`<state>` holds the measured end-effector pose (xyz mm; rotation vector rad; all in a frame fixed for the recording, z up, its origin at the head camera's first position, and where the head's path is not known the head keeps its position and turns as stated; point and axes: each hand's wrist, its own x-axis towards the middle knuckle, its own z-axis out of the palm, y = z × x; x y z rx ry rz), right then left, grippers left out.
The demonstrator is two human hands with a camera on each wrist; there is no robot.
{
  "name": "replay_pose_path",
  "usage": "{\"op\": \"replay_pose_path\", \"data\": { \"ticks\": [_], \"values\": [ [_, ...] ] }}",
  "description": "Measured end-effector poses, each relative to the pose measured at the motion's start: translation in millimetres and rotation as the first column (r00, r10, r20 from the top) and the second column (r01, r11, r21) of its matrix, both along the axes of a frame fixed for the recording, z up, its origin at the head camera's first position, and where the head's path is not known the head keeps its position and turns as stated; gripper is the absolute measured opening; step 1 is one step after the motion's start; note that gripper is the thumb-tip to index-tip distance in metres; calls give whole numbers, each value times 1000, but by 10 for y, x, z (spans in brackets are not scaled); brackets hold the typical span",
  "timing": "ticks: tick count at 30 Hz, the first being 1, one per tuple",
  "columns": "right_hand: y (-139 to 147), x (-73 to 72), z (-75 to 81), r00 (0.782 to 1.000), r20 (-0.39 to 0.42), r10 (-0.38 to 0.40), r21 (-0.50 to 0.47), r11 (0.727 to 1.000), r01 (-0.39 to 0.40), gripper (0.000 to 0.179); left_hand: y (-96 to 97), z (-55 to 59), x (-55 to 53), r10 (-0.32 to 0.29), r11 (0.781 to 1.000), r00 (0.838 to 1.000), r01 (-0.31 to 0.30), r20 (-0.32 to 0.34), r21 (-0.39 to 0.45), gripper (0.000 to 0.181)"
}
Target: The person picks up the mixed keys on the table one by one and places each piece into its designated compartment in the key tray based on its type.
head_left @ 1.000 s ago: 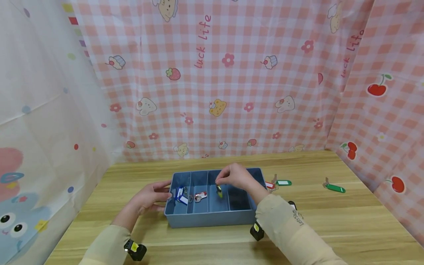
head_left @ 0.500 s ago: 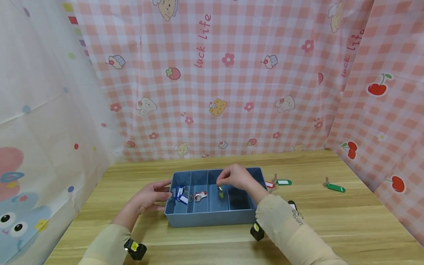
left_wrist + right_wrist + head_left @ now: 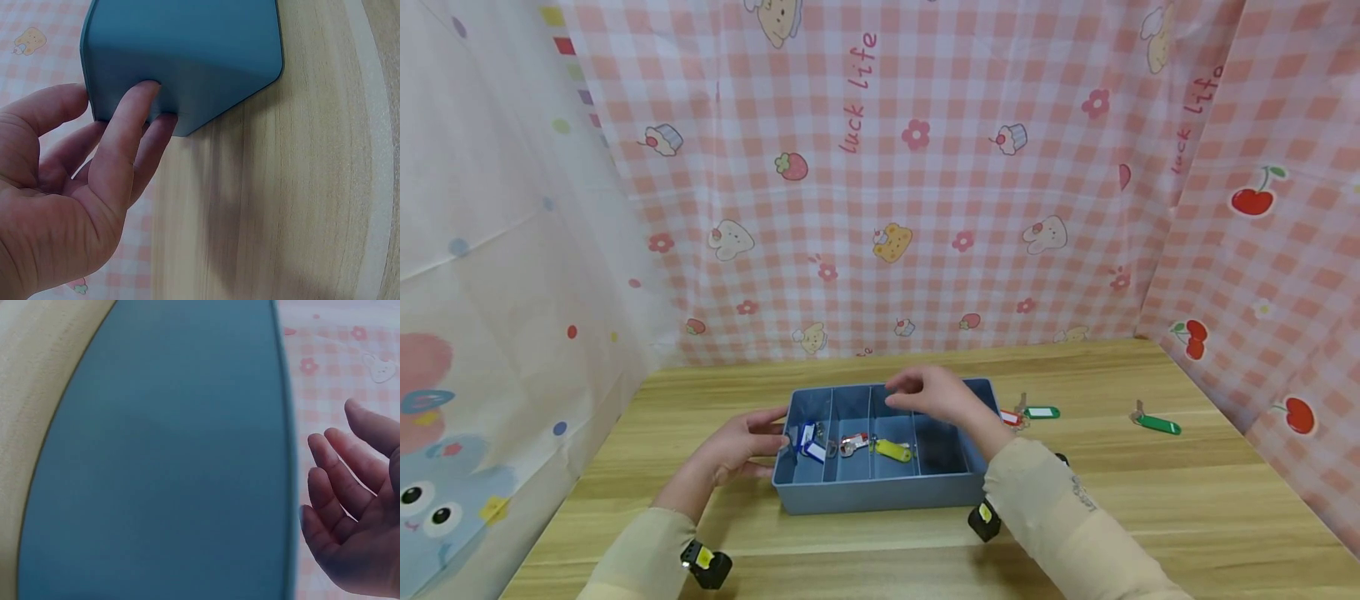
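A blue-grey divided box (image 3: 880,497) stands on the table. My left hand (image 3: 743,446) is at its left end, and in the left wrist view those fingertips (image 3: 145,90) touch the end wall. Above the box's third compartment from the left hovers my right hand (image 3: 936,396), fingers loose and holding nothing. Below it a yellow key tag (image 3: 892,451) lies on that compartment's floor. One compartment to the left holds a red key tag (image 3: 853,445) with a key. Blue key tags (image 3: 812,442) lie in the leftmost one. The rightmost is partly covered by my right hand and forearm.
Right of the box a green key tag (image 3: 1042,412) and a red key tag (image 3: 1011,418) lie close together on the table. Another green key tag (image 3: 1159,425) lies farther right. A black item (image 3: 1062,459) shows beside my right sleeve, mostly hidden.
The yellow key tag hung from my right fingertips before; now it lies in the compartment. My right fingers have let go and spread apart. The left hand has stayed at the box.
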<state>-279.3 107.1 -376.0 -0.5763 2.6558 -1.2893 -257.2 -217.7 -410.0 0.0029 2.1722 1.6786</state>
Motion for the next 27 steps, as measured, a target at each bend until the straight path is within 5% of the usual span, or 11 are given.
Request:
{"op": "replay_pose_path", "data": {
  "ticks": [17,27],
  "values": [
    [306,161,45,985,-141,102,-36,993,-108,36,-4,-10,-11,12,1000,1000,-12,0,-8,64],
    [574,226,-1,933,-310,181,-3,982,-191,43,-15,-20,-7,11,1000,1000,-11,2,-1,65]
  ]
}}
